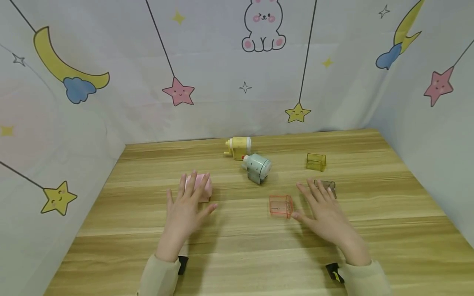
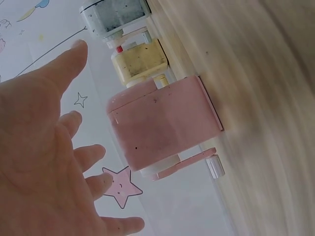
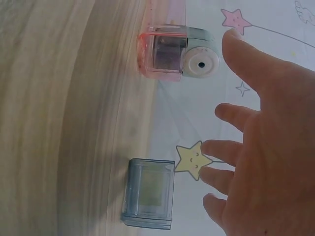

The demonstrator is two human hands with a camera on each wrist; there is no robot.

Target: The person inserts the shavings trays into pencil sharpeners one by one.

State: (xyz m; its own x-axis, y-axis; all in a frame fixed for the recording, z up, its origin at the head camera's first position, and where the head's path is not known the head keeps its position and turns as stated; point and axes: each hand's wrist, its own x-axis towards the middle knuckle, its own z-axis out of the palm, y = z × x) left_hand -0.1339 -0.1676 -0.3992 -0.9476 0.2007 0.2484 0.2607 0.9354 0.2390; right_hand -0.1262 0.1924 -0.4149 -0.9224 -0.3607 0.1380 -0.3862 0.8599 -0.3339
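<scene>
My left hand (image 1: pixel 183 213), fingers straight and spread, hovers in front of a pink crank pencil sharpener (image 2: pixel 162 120) and partly covers it in the head view. The left wrist view shows a gap between them. Over on the right, my right hand (image 1: pixel 327 216) is also spread and holds nothing. Nearest to it are a clear red-edged shavings bin (image 1: pixel 280 206) by the thumb and a clear grey shavings bin (image 3: pixel 147 194), partly hidden behind the fingers in the head view. A grey-green crank sharpener (image 1: pixel 258 166) stands between the hands, farther back.
Behind the grey-green sharpener is a yellow crank sharpener (image 1: pixel 240 147), close to the back edge. A clear yellow shavings bin (image 1: pixel 316 162) lies at the back right. The wood-grain table (image 1: pixel 237 263) is bounded by a printed cloth (image 1: pixel 222 61) at the back and sides.
</scene>
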